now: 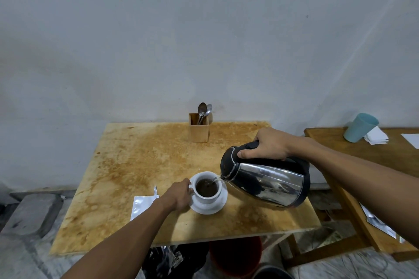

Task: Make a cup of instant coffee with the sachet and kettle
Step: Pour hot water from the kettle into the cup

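A white cup [207, 197] stands on a white saucer [221, 205] near the front of the stained wooden table [136, 161]. Dark liquid fills much of the cup. My left hand [179, 195] grips the cup's handle side. My right hand [269, 145] holds the black handle of a steel kettle [269, 181], tilted left with its spout over the cup's rim. A thin stream of water runs from the spout into the cup. A silver sachet [141, 205] lies flat left of the saucer, partly under my left forearm.
A wooden holder [199, 130] with two spoons [204, 110] stands at the table's back edge by the wall. A second wooden table [385, 165] at the right carries a teal cup [360, 127] and white papers [376, 137]. A red bucket [235, 256] sits under the table.
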